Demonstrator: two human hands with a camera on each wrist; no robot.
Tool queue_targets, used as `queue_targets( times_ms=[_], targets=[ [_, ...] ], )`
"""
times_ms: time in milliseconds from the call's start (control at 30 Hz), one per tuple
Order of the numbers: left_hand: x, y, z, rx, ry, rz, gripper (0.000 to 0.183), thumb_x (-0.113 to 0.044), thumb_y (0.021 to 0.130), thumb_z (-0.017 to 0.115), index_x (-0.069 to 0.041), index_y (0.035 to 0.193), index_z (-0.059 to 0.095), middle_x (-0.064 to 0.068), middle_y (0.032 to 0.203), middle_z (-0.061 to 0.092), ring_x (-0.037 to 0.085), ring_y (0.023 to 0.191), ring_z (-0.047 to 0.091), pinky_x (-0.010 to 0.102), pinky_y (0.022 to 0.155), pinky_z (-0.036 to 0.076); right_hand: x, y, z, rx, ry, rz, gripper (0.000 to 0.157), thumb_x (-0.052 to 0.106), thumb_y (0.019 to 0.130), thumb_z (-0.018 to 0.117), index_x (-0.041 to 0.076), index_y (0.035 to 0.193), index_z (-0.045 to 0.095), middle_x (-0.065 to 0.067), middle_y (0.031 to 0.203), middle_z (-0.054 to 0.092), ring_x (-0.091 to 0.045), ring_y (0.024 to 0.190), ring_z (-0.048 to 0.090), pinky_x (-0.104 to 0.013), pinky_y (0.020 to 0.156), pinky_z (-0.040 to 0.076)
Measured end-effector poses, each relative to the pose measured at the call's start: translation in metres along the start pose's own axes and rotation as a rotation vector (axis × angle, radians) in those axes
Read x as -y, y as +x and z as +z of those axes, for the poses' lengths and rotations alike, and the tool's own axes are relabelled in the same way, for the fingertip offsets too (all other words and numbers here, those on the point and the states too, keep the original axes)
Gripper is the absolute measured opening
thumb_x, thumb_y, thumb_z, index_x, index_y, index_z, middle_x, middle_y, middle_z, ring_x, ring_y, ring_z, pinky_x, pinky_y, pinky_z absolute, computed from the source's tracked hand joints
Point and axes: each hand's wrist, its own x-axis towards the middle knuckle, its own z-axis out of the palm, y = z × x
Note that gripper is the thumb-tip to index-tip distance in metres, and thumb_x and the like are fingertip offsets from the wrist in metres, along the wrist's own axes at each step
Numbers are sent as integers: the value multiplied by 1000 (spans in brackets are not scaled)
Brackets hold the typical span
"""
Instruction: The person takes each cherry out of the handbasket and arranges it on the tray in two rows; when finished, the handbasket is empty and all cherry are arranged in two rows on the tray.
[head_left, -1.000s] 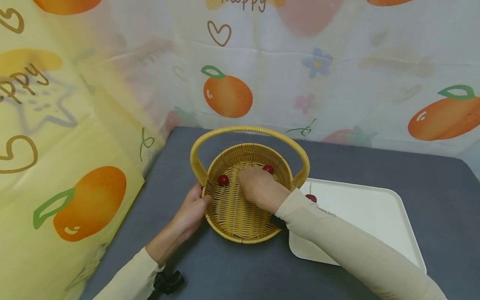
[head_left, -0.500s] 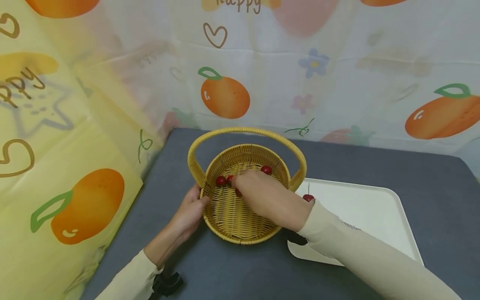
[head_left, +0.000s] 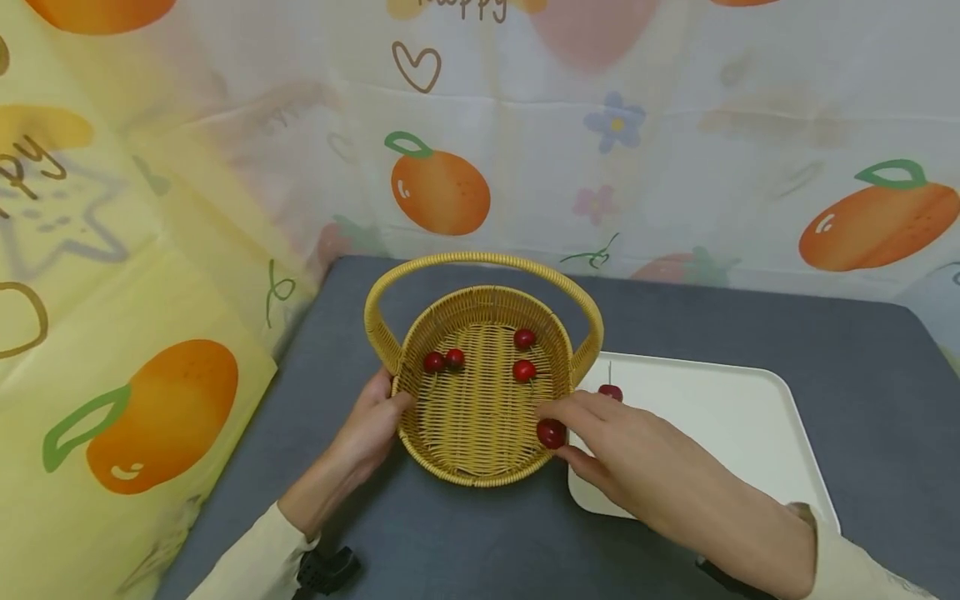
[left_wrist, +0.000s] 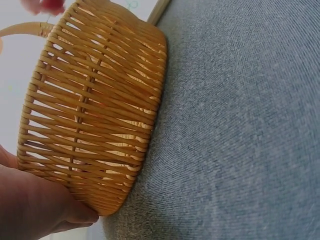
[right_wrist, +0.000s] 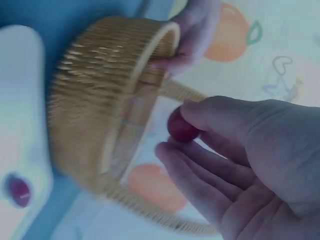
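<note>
A yellow wicker basket (head_left: pixel 472 442) with a tall arched handle stands on the table, several red cherries in it. Two of them lie side by side at its left, one being this cherry (head_left: pixel 434 362); two more, including a brighter cherry (head_left: pixel 524 372), lie at its right. My left hand (head_left: pixel 369 427) grips the left rim, thumb over the inside; the left wrist view shows those fingers against the woven wall (left_wrist: pixel 90 110). Between thumb and fingertips my right hand (head_left: pixel 637 450) pinches a dark red cherry (right_wrist: pixel 182 125), above the basket's right front rim.
To the right of the basket lies a white tray (head_left: pixel 720 425), partly behind my right hand. One cherry (head_left: pixel 611 392) with an upright stem sits near its left edge. The grey table (head_left: pixel 465 542) meets a fruit-printed cloth (head_left: pixel 517 167) at the back.
My right hand has moved from inside the basket back to its right front rim, now with a cherry between its fingertips. More cherries show in the basket. My left hand still holds the rim.
</note>
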Motion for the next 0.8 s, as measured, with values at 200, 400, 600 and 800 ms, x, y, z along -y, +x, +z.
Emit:
queue_targets(
  times_ms=[200, 400, 600, 800],
  targets=[
    [1, 1, 1, 22, -2, 4, 69, 12, 97, 36, -2, 163, 24, 25, 154, 45, 39, 136, 47, 41, 104, 50, -31, -50, 6, -171, -31, 54, 43, 24, 87, 88, 27, 124, 67, 18, 115, 68, -2, 104, 66, -21, 84, 56],
    [2, -2, -2, 28, 17, -5, 70, 12, 97, 36, -3, 164, 22, 22, 157, 42, 38, 138, 45, 40, 106, 48, -71, -77, 17, -236, -76, 93, 39, 56, 103, 58, 24, 123, 69, 16, 114, 70, -6, 98, 68, -15, 82, 52],
    [2, -3, -2, 30, 11, -3, 69, 12, 97, 36, -2, 163, 23, 24, 154, 44, 38, 135, 47, 39, 103, 50, -96, -78, 22, -192, -130, 160, 47, 8, 75, 94, 17, 115, 71, 9, 105, 72, -11, 90, 69, -31, 72, 58],
    [2, -2, -1, 26, 15, 6, 68, 12, 97, 37, -1, 163, 24, 27, 153, 44, 39, 133, 48, 39, 102, 51, -117, -67, 26, -106, -107, 255, 38, 4, 81, 88, 10, 115, 72, 0, 103, 73, -18, 88, 69, -40, 73, 58]
  ],
)
